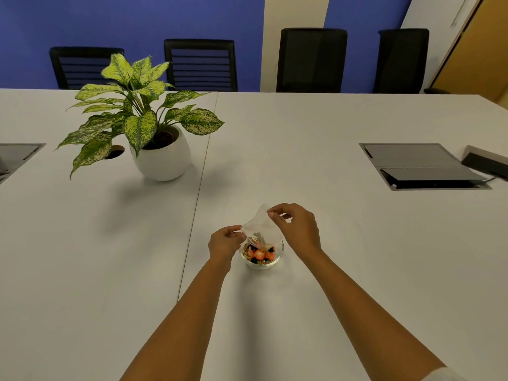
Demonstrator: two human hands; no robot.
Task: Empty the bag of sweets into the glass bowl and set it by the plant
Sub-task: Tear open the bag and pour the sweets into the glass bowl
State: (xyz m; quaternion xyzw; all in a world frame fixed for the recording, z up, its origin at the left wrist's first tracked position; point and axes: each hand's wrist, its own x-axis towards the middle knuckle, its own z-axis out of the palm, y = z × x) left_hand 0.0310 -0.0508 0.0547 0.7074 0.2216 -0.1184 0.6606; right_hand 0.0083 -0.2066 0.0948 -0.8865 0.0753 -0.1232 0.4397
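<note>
Pinching the clear bag at two spots, both hands hold it tipped over the glass bowl: left hand closed on the lower left edge, right hand closed on the upper right corner, thumb and forefinger fingers clamped on the film. Bag hangs between the two sets of fingers, its low end dipping into the bowl mouth; looks nearly empty, maybe one or two pieces left inside, hard to tell through the plastic. Sweets, orange, black and gold wrappers, sit in the bowl directly below the fingers. Judgement on handling: bag is thin, limp, very light, slippery film, so corner pinches suit it and a shake should clear it. Bowl is rigid, smooth, breakable, heavier now with sweets; best taken with fingers wrapped round its sides or cupped under, not by the rim alone. Bowl rests on the tabletop just under the left fingers. Plant in its white pot stands well apart, far and left of both hands.
</note>
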